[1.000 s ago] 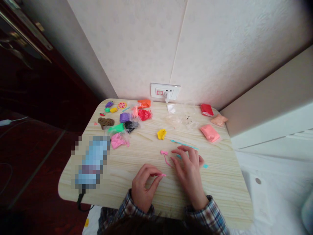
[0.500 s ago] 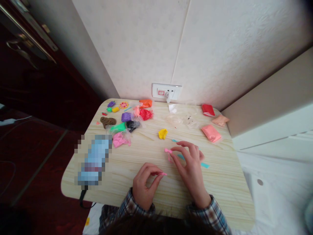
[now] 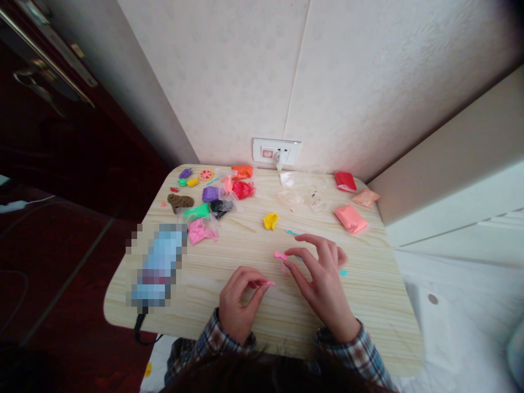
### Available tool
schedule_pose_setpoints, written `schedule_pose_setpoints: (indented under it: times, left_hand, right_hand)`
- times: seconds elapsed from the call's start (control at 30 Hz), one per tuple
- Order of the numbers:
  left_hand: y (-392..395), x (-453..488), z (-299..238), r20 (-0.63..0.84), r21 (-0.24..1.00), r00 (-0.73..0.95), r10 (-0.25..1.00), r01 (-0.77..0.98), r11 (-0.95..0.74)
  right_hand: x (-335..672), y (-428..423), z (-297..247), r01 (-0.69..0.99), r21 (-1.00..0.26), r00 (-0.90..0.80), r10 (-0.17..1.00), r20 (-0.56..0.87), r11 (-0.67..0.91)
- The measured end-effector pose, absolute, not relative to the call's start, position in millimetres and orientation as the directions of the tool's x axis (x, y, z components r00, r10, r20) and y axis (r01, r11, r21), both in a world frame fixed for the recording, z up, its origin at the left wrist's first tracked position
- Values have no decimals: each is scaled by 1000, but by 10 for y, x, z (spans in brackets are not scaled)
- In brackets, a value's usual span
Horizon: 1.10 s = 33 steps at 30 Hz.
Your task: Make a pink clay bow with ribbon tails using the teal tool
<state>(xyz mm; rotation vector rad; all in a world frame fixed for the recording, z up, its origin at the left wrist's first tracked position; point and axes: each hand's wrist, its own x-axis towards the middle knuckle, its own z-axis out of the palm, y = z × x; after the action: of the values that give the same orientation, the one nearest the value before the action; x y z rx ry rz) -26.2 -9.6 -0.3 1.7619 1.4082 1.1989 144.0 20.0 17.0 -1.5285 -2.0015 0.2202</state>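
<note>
My left hand pinches a small strip of pink clay between thumb and fingertips, low over the front middle of the table. To its right, my right hand has its thumb and index fingertip at a small pink clay piece, shaped like a bow with thin strands below it. Its other fingers are curved and raised. Partly hidden behind my right hand are light-blue plastic pieces; a thin blue tool tip shows beyond it. A lump of yellow clay lies farther back.
Bagged clay, such as pink and green, lies at back left beside brown coils and small fruit shapes. Salmon packets sit at back right. A blurred-out device with a cable lies at left. A wall socket is behind.
My left hand has shifted slightly up and left with its pink strip. My right hand has turned a little, covering more of the light-blue pieces. The view has moved slightly.
</note>
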Motion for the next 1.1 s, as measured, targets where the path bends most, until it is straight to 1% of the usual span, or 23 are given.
schedule_pose_setpoints:
  times: [0.07,0.13,0.3,0.47,0.6,0.7,0.8,0.9,1.0,1.1]
  left_hand:
    - [-95,-262,-4,289,850,40,956,448,-276]
    - [-93,-270,-11,297,832,35,954,480,-277]
    - [-76,-337,-50,348,722,25,937,631,-285]
    - [-30,-388,-78,365,645,36,930,711,-280]
    - [3,-379,-89,326,634,48,944,730,-256]
    - [19,-365,-83,297,630,57,953,738,-241]
    - [37,-344,-57,285,647,60,957,724,-238]
    - [75,-310,-15,272,699,62,960,674,-241]
    - [136,-259,31,228,779,86,970,581,-235]
    - [205,-200,78,166,872,92,982,451,-190]
  right_hand:
    - [1436,227,114,831,-463,-165,932,322,307]
    - [1454,242,68,837,-471,-140,942,305,277]
    - [1526,205,19,840,-493,-74,948,310,227]
    - [1463,169,-9,820,-514,-143,959,243,253]
    - [1416,170,-49,815,-511,-200,960,197,274]
    - [1409,171,-54,814,-508,-202,958,205,281]
    - [1404,173,-24,815,-508,-178,955,237,278]
    - [1400,174,14,806,-517,-160,946,281,290]
    - [1400,170,40,790,-527,-149,931,332,314]
    - [1397,160,59,778,-531,-138,916,377,336]
